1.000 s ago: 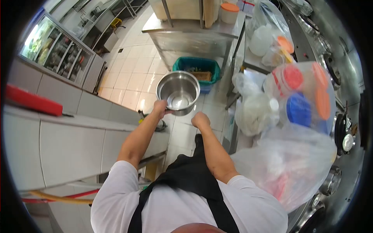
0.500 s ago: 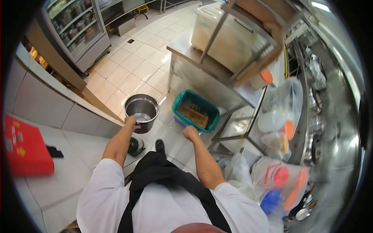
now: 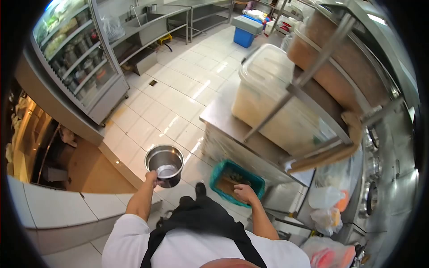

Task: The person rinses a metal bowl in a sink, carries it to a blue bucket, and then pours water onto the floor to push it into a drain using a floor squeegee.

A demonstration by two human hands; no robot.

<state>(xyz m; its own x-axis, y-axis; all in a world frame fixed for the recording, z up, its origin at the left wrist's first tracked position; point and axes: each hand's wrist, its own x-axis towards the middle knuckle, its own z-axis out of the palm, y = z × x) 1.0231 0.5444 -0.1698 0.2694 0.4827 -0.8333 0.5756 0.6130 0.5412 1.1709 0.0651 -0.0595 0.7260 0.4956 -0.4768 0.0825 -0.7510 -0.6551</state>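
Observation:
My left hand (image 3: 152, 179) is closed on the near-left side of a stainless steel pot (image 3: 168, 179), held upright in front of me above the tiled floor. The pot's inside is bare shiny metal. My right hand (image 3: 245, 194) has loosely curled fingers with nothing visible in them. In this view it overlaps the near rim of a bin with a green liner (image 3: 217, 176). Brownish waste, perhaps cardboard, shows inside the bin.
A steel table (image 3: 216, 117) on the right bears a large lidded plastic container (image 3: 263, 96). Left stands a glass-door fridge (image 3: 96, 89), with a low tiled ledge (image 3: 53, 201) nearer me. A blue cooler box (image 3: 244, 37) is far ahead, past the floor tiles (image 3: 174, 89).
I have moved forward past the red box, and my view has tilted up to the far sink. The pot is still in my left hand; my right hand now overlaps the bin.

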